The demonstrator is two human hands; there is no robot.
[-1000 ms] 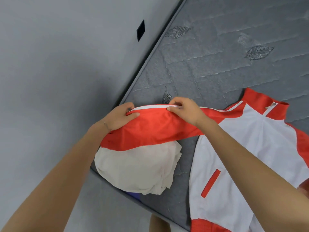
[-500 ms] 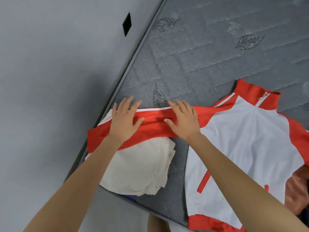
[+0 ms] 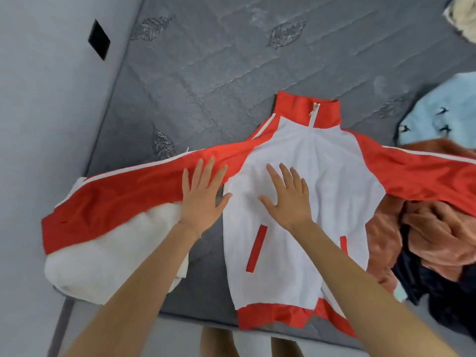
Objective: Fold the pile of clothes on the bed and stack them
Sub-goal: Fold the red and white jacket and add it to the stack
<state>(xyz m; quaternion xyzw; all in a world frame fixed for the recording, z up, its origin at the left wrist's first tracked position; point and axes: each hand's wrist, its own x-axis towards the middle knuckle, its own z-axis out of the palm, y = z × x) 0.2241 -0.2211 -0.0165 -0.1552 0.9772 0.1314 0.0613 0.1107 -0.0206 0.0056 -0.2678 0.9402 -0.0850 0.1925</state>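
Observation:
A red and white zip jacket [image 3: 332,181] lies face up on the grey mattress [image 3: 211,81], collar away from me, both red sleeves spread out sideways. My left hand [image 3: 202,195] rests flat, fingers apart, where the left sleeve meets the body. On the white chest panel my right hand [image 3: 287,195] presses flat with spread fingers. The left sleeve drapes over a folded white garment [image 3: 116,256] at the mattress's near left corner. The right sleeve lies across a heap of unfolded clothes [image 3: 435,235].
The heap at the right holds a rust-orange garment, a dark navy one [image 3: 443,295] and a light blue one [image 3: 445,112]. A cream item [image 3: 463,19] shows at the top right corner. A grey wall [image 3: 38,99] with a black square runs along the left. The mattress's near edge is just below the jacket hem.
Both hands let go of the left sleeve, slid right and now lie flat on the jacket. The sleeve is laid out straight. The view shifted right, showing the heap.

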